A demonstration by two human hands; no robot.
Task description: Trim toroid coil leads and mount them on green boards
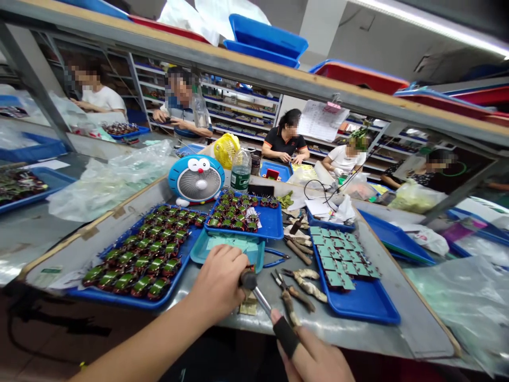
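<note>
The left hand is curled closed above the near part of the bench; its fingers are mostly hidden, and what is gripped by them cannot be told. A hammer-like tool is held by the right hand, with its dark head seen right beside the left hand's fingers; whether they are touched by it cannot be told. A small pale block is seen just on the near side of those fingers.

To the left of the left hand, green-topped coil parts are set in rows in a large blue tray. Straight beyond the hand, pale green pieces are held in a teal tray, behind which more coil parts are carried by a second blue tray.

To the right of the left hand, blue-handled pliers are laid near the teal tray, and pliers with wrapped handles are laid beyond the right hand. Farther right, flat pale green boards are lined up in a third blue tray. Beyond the trays, a blue fan is stood beside a bottle.
</note>
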